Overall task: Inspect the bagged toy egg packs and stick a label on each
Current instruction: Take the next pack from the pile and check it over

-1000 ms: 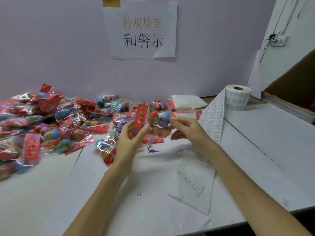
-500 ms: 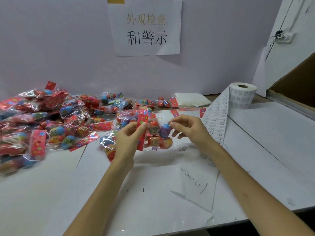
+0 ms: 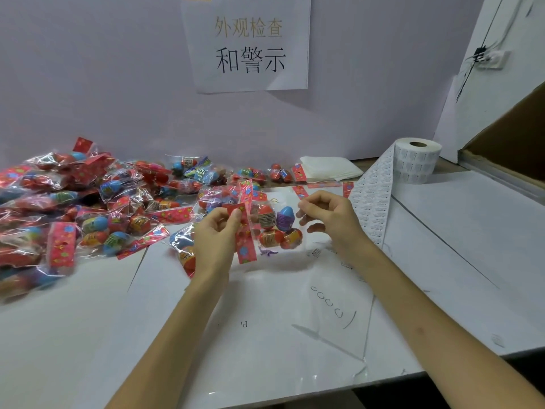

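White counter: toy egg pack held just above it.
Left hand pinches its red header, right hand its clear edge; lowered since a second ago, inspection apparently continuing.

Left hand and right hand hold one egg pack.

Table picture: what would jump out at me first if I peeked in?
The shiny red pile of bagged toy egg packs heaped at the left of the table. Next, the single egg pack held up in the middle, left hand pinching its red header, right hand at its clear edge. A white label roll stands back right.
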Tool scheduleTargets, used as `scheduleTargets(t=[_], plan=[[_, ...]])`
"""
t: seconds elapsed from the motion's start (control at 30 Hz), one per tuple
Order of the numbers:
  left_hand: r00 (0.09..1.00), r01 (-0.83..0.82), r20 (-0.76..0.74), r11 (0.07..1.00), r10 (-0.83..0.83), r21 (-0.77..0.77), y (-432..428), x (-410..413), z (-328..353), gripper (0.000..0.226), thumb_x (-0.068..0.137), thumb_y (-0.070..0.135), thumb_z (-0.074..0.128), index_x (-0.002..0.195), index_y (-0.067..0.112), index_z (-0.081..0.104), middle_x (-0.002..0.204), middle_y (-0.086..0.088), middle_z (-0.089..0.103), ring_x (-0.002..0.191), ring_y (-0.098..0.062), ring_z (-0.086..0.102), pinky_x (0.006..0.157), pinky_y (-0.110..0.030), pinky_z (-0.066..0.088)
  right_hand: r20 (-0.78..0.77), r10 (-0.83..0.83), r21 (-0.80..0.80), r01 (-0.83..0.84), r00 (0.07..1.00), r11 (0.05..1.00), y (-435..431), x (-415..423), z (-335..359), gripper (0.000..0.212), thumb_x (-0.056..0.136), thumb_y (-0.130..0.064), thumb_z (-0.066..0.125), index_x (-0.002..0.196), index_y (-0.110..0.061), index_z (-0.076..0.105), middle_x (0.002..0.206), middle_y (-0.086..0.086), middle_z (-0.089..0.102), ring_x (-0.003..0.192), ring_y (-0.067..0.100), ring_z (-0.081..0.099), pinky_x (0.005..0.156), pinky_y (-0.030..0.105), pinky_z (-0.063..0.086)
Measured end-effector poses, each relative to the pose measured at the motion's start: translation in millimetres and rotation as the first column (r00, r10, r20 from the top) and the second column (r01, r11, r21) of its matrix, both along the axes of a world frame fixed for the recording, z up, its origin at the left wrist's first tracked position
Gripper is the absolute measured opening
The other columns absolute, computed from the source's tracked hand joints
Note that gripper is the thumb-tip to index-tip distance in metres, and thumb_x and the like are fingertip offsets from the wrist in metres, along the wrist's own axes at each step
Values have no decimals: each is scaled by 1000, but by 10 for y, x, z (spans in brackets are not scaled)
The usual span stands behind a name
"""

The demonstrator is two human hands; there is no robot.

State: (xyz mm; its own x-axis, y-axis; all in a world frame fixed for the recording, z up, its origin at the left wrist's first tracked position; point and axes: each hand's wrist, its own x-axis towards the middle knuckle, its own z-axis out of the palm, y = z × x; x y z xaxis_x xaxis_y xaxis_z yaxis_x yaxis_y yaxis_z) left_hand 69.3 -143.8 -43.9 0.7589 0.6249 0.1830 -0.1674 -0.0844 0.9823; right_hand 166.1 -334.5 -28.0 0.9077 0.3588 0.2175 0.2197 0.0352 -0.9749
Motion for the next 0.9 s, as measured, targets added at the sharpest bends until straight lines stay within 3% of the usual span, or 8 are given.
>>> scheduleTargets(t=[0.07,0.17,0.3,0.43,0.53,0.7,0.8,0.9], plan=[[1000,5,9,1000,-5,0,-24,1,-1,14,104,26,58,94,23,68,87,5,74,74,-5,74,60,-21,59,-21,9,14,-8,1000,1000,-9,2,3,8,96,-13,68,88,-10,69,77,3,74,69,15,69,58,24,54],[1000,-8,3,1000,8,2,-23,12,-7,13,104,29,57,96,25,67,93,4,73,82,-10,73,69,-27,59,-37,24,27,-23,999,999,0,6,-6,8,95,-16,70,89,-10,70,78,3,75,68,15,69,58,24,54],[999,-40,-1,999,40,-16,-4,19,-6,13,104,31,57,94,29,65,90,10,72,74,4,71,58,-16,54,-78,51,-9,-51,996,999,28,12,-28,11,96,-23,69,100,-13,70,82,1,75,71,15,70,61,24,55],[997,-71,0,990,72,-123,52,3,9,15,105,30,57,95,24,67,96,-2,75,83,-16,73,73,-36,61,-235,216,-62,-237,948,970,18,-3,-52,28,96,-35,68,115,-15,65,96,5,73,81,17,71,66,29,57],[997,-79,9,975,83,-206,99,3,25,14,105,28,57,104,19,68,98,-6,75,80,-18,74,74,-38,62,-220,318,-111,-347,922,931,5,-23,-81,19,96,-28,70,103,-10,69,97,9,74,83,21,72,68,28,57],[987,-160,-18,973,159,-168,93,11,-9,14,107,33,53,102,27,64,91,4,72,68,-6,72,53,-21,54,-183,371,-105,-393,911,914,22,-42,-110,12,93,-20,74,101,-12,71,99,9,76,87,23,74,77,32,59],[977,-215,-46,964,210,-156,120,15,-21,22,108,37,50,120,23,62,97,0,68,81,-15,64,64,-30,55,-200,435,-97,-460,878,883,31,-62,-110,28,86,-14,81,111,-14,69,103,6,75,94,31,75,78,32,59],[971,-239,-55,956,233,-169,152,23,-29,20,108,36,49,118,24,61,94,0,65,78,-17,61,65,-33,53,-230,446,-80,-473,865,877,85,-90,-144,36,86,-7,80,119,-11,66,93,8,72,88,31,76,77,34,62]])
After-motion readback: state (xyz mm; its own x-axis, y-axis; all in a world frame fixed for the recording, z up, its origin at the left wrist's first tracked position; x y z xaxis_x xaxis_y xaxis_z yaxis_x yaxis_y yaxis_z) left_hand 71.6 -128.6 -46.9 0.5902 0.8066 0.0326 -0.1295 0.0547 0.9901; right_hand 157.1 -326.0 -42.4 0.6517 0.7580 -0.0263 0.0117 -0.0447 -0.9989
